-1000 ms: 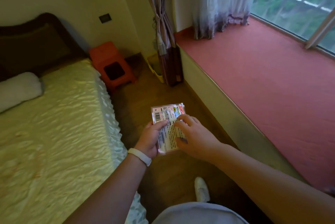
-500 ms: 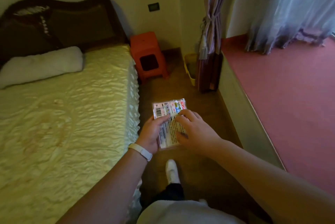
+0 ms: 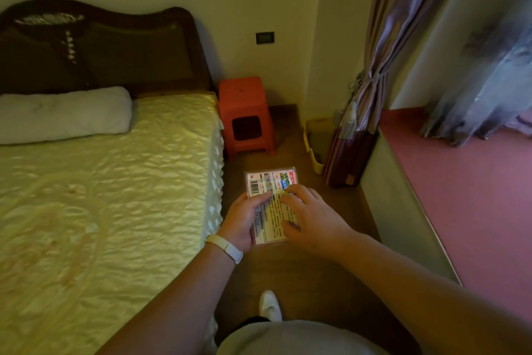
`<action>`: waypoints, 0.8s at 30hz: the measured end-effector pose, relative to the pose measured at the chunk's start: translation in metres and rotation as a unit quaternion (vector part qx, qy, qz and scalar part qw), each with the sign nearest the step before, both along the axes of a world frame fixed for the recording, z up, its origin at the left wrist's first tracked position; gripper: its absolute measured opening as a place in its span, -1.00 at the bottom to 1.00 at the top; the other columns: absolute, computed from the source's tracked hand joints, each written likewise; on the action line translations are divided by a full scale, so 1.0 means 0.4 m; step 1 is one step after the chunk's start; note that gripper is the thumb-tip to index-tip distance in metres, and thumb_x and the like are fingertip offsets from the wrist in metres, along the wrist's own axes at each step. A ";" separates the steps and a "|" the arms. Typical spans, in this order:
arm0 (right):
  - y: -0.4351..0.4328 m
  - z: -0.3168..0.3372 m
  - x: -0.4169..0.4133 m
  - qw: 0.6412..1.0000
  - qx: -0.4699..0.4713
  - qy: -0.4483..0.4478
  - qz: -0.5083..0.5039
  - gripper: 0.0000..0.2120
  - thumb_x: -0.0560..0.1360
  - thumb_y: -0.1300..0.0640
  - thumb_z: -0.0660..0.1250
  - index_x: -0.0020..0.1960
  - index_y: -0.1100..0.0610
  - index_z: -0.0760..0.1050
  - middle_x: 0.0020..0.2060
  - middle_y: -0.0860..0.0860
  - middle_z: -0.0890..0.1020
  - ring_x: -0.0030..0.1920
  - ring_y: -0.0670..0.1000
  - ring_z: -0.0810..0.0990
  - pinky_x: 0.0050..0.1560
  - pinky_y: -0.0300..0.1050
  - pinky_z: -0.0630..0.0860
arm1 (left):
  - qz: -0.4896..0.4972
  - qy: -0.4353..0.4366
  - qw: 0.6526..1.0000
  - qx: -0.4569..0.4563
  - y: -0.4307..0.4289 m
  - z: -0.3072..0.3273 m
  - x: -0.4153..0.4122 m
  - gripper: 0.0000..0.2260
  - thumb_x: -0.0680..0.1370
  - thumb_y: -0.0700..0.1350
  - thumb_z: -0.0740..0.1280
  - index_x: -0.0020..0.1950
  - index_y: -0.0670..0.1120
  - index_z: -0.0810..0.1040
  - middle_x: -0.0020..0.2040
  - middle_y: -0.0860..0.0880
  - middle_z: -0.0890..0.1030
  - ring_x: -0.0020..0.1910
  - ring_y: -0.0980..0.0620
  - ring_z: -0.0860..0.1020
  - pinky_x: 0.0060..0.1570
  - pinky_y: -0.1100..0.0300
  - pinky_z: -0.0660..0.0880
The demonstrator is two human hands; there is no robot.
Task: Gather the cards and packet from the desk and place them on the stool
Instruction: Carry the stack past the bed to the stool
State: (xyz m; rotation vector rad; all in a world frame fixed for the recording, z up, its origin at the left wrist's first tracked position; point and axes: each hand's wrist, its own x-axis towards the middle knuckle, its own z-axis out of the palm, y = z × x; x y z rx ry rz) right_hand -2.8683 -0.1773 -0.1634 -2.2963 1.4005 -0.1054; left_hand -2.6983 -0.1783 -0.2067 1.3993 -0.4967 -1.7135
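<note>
1. A printed packet (image 3: 269, 205) with a barcode is held flat in mid-air between both hands, above the wooden floor (image 3: 302, 274).
2. The left hand (image 3: 241, 222) grips its left edge, thumb lying across the top face; a white wristband (image 3: 224, 248) circles that wrist.
3. The right hand (image 3: 313, 219) covers the packet's right part, fingers spread on its face.
4. An orange plastic stool (image 3: 244, 115) stands far ahead, just beside the bed (image 3: 100, 196) on the left, its top bare.
5. A yellow bin (image 3: 313, 141) sits right of the stool, beside a tied curtain (image 3: 371, 90).
6. A white shoe (image 3: 269, 305) shows near, on the floor.
</note>
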 end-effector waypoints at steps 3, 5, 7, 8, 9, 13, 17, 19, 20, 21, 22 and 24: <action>-0.116 0.026 0.082 1.000 -0.008 0.003 0.007 -0.49 0.55 -0.07 0.25 0.44 -0.05 0.19 0.46 -0.03 0.18 0.47 0.06 0.11 0.34 0.04 0.42 | 0.002 -0.004 1.000 -0.017 -0.120 0.019 0.086 -0.68 0.54 -0.03 0.39 0.28 -0.06 0.58 0.13 -0.20 0.69 0.10 -0.23 0.66 -0.06 -0.07 0.59; -0.191 0.046 0.125 1.000 -0.022 0.004 0.016 -0.49 0.55 -0.07 0.25 0.44 -0.04 0.18 0.46 -0.02 0.17 0.48 0.07 0.11 0.34 0.04 0.39 | 0.003 -0.002 0.999 -0.033 -0.196 0.043 0.132 -0.68 0.54 -0.04 0.39 0.28 -0.07 0.58 0.13 -0.21 0.69 0.09 -0.23 0.66 -0.06 -0.07 0.58; -0.257 0.069 0.155 0.999 -0.032 -0.002 0.018 -0.49 0.56 -0.07 0.26 0.45 -0.03 0.19 0.47 -0.03 0.16 0.48 0.06 0.09 0.34 0.03 0.38 | -0.002 -0.006 0.999 -0.053 -0.265 0.069 0.166 -0.67 0.54 -0.04 0.38 0.28 -0.08 0.58 0.14 -0.24 0.68 0.08 -0.24 0.66 -0.05 -0.07 0.58; -0.288 0.080 0.165 0.999 -0.035 -0.007 0.016 -0.49 0.55 -0.06 0.26 0.45 -0.02 0.20 0.47 -0.03 0.16 0.48 0.06 0.09 0.34 0.03 0.38 | -0.004 -0.004 0.998 -0.062 -0.296 0.079 0.178 -0.67 0.55 -0.04 0.38 0.29 -0.09 0.58 0.15 -0.24 0.68 0.08 -0.24 0.66 -0.05 -0.07 0.58; -0.318 0.088 0.174 0.999 -0.039 -0.009 0.015 -0.48 0.55 -0.07 0.26 0.45 -0.02 0.20 0.47 -0.03 0.16 0.48 0.06 0.09 0.34 0.03 0.38 | -0.004 0.001 0.998 -0.069 -0.327 0.087 0.187 -0.67 0.55 -0.04 0.38 0.29 -0.09 0.58 0.15 -0.25 0.67 0.09 -0.25 0.65 -0.04 -0.07 0.59; -0.422 0.090 0.200 0.999 -0.044 -0.010 0.017 -0.50 0.55 -0.07 0.26 0.43 -0.03 0.22 0.46 -0.04 0.17 0.48 0.07 0.10 0.31 0.02 0.43 | 0.000 0.008 0.997 -0.073 -0.426 0.091 0.210 -0.68 0.55 -0.05 0.38 0.28 -0.09 0.59 0.14 -0.23 0.68 0.10 -0.25 0.65 -0.04 -0.06 0.60; -0.514 0.058 0.218 0.999 -0.031 -0.018 0.027 -0.50 0.56 -0.06 0.25 0.44 -0.02 0.21 0.46 -0.04 0.17 0.47 0.04 0.12 0.32 0.00 0.41 | 0.001 0.011 0.998 -0.058 -0.512 0.056 0.232 -0.69 0.55 -0.06 0.38 0.27 -0.09 0.60 0.15 -0.24 0.68 0.10 -0.25 0.65 -0.02 -0.08 0.59; -0.572 0.041 0.224 0.999 -0.022 -0.022 0.034 -0.49 0.55 -0.06 0.26 0.44 -0.01 0.21 0.46 -0.04 0.17 0.47 0.04 0.12 0.33 0.01 0.42 | 0.004 0.008 0.999 -0.052 -0.564 0.036 0.239 -0.69 0.55 -0.05 0.38 0.27 -0.09 0.60 0.15 -0.24 0.67 0.09 -0.24 0.65 0.02 -0.10 0.58; -0.607 0.033 0.226 0.999 -0.018 -0.021 0.039 -0.49 0.55 -0.05 0.26 0.45 -0.01 0.21 0.46 -0.03 0.17 0.47 0.04 0.13 0.33 0.02 0.42 | 0.007 0.007 0.999 -0.048 -0.593 0.026 0.242 -0.69 0.55 -0.05 0.38 0.27 -0.09 0.59 0.16 -0.24 0.67 0.09 -0.24 0.65 0.02 -0.10 0.57; -0.644 0.026 0.227 0.999 -0.016 -0.020 0.045 -0.49 0.55 -0.05 0.26 0.45 -0.01 0.21 0.46 -0.03 0.17 0.47 0.04 0.13 0.33 0.02 0.41 | 0.011 0.008 0.999 -0.046 -0.625 0.019 0.243 -0.68 0.54 -0.05 0.38 0.28 -0.10 0.59 0.17 -0.24 0.67 0.10 -0.24 0.65 0.02 -0.10 0.57; -0.686 0.019 0.227 0.998 -0.014 -0.022 0.052 -0.49 0.55 -0.05 0.26 0.45 -0.01 0.22 0.46 -0.03 0.18 0.46 0.04 0.14 0.33 0.01 0.40 | 0.015 0.011 0.999 -0.045 -0.661 0.013 0.244 -0.67 0.54 -0.06 0.38 0.29 -0.10 0.58 0.18 -0.25 0.66 0.10 -0.24 0.65 0.02 -0.09 0.57; -0.775 0.008 0.222 0.998 -0.011 -0.030 0.060 -0.49 0.55 -0.06 0.25 0.45 -0.01 0.22 0.46 -0.03 0.18 0.46 0.03 0.14 0.33 0.00 0.40 | 0.024 0.011 0.999 -0.042 -0.742 0.007 0.240 -0.66 0.54 -0.07 0.38 0.30 -0.12 0.58 0.18 -0.25 0.66 0.09 -0.23 0.65 -0.02 -0.07 0.57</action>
